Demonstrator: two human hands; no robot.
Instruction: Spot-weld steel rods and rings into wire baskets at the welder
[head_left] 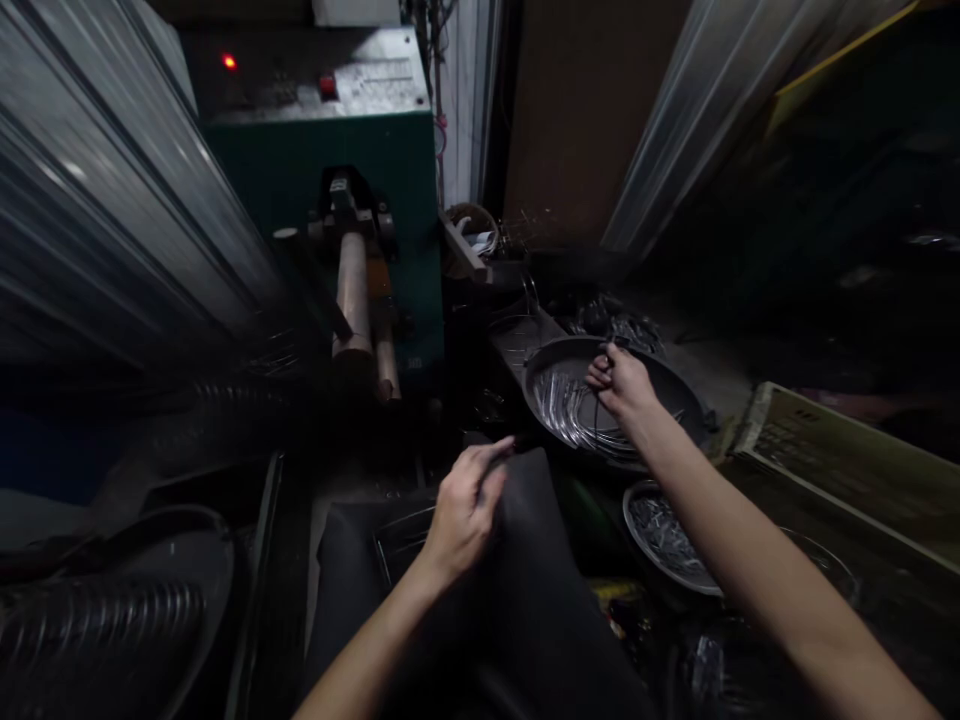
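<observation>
Over the dark cloth on the lap (525, 590), my left hand (465, 510) is held with its index finger stretched out and the thumb apart; nothing shows in it. A thin dark frame-like piece (386, 555) lies on the lap beside that wrist. My right hand (619, 380) is closed above a large round pan (694, 405), its fingers pinched on a thin wire that hangs down toward the pan. Curved shiny wires (562, 410) lie in the left part of this pan.
A green machine (405, 160) with a red light and rods pointing forward stands ahead at left. A smaller bowl (634, 495) of metal pieces sits below the right forearm. A tray of coiled wire (217, 540) is at lower left, a greenish box (847, 460) at right.
</observation>
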